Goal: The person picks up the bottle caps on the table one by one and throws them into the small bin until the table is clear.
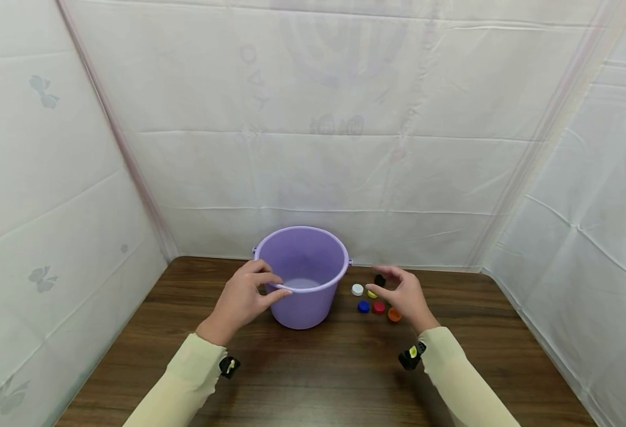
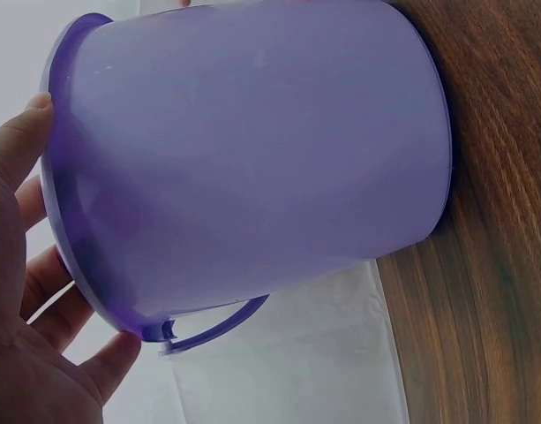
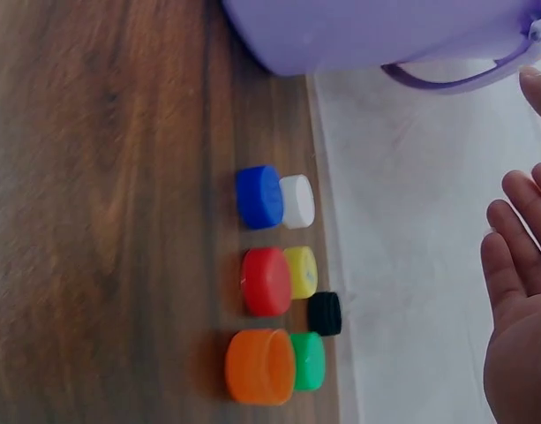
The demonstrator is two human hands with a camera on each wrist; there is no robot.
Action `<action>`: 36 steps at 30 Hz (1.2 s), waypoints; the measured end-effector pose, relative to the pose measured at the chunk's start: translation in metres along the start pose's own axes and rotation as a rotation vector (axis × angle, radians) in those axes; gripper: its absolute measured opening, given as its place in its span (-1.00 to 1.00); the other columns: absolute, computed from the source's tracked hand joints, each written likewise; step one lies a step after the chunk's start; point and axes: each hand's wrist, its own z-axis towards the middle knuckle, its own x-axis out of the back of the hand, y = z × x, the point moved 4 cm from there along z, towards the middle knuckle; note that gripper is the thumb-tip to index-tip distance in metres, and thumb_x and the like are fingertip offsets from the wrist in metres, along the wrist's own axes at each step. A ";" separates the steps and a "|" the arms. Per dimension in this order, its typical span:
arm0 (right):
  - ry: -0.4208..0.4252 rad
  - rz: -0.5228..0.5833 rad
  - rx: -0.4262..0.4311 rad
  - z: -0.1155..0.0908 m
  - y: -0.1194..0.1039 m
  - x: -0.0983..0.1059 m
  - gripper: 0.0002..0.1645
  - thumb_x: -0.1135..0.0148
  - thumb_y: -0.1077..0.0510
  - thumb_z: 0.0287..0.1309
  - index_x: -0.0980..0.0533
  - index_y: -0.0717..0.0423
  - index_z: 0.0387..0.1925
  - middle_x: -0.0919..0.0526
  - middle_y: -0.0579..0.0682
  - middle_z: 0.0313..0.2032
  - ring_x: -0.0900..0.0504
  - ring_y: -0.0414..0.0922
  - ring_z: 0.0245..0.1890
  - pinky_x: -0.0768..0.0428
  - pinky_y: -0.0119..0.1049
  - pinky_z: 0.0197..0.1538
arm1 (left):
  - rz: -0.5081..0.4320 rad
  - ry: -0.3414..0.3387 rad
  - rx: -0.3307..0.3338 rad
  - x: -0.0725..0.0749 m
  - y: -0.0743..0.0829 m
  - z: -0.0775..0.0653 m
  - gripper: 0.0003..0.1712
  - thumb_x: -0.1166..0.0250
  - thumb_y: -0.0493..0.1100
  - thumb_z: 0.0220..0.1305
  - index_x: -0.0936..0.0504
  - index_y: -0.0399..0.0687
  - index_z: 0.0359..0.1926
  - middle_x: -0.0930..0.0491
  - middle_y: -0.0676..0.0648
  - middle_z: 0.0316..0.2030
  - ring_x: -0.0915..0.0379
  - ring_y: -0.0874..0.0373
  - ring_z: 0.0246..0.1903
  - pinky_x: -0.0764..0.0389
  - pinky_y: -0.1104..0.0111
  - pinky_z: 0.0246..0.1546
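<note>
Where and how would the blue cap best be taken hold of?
Likely by its side wall, the right hand coming from above and pinching left to right. The blue cap is short and round, resting on the table; nothing covers its top, and gaps separate it from the bucket and red cap.

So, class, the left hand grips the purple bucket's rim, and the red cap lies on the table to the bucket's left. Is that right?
Not quite: the red cap lies on the table to the right of the purple bucket, as the head view shows. The left hand does grip the rim.
</note>
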 end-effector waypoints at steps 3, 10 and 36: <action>-0.005 0.001 -0.035 -0.004 0.007 0.001 -0.38 -0.61 -0.07 0.04 -0.66 0.04 0.12 -0.70 0.08 0.16 -0.63 0.10 0.16 -0.57 0.18 0.24 | -0.002 0.000 0.002 0.000 0.000 0.000 -0.76 -0.67 0.04 -0.03 -0.83 0.06 -0.40 -0.58 0.10 -0.36 -0.43 0.22 -0.31 -0.57 0.36 -0.32; -0.019 0.030 -0.085 -0.013 0.020 0.001 -0.41 -0.59 -0.03 0.08 -0.65 0.07 0.12 -0.70 0.14 0.15 -0.62 0.22 0.17 -0.59 0.16 0.21 | -0.006 0.002 -0.004 -0.001 -0.001 0.000 -0.76 -0.66 0.04 -0.02 -0.83 0.07 -0.39 -0.57 0.10 -0.36 -0.44 0.19 -0.32 -0.56 0.37 -0.34; -0.044 -0.045 -0.202 -0.038 0.058 0.007 -0.39 -0.59 0.03 0.07 -0.63 0.23 0.10 -0.72 0.23 0.08 -0.69 0.19 0.12 -0.63 0.08 0.19 | -0.021 0.008 -0.006 -0.002 -0.002 0.000 -0.75 -0.67 0.03 -0.04 -0.83 0.06 -0.39 -0.57 0.09 -0.37 -0.45 0.17 -0.33 -0.55 0.37 -0.35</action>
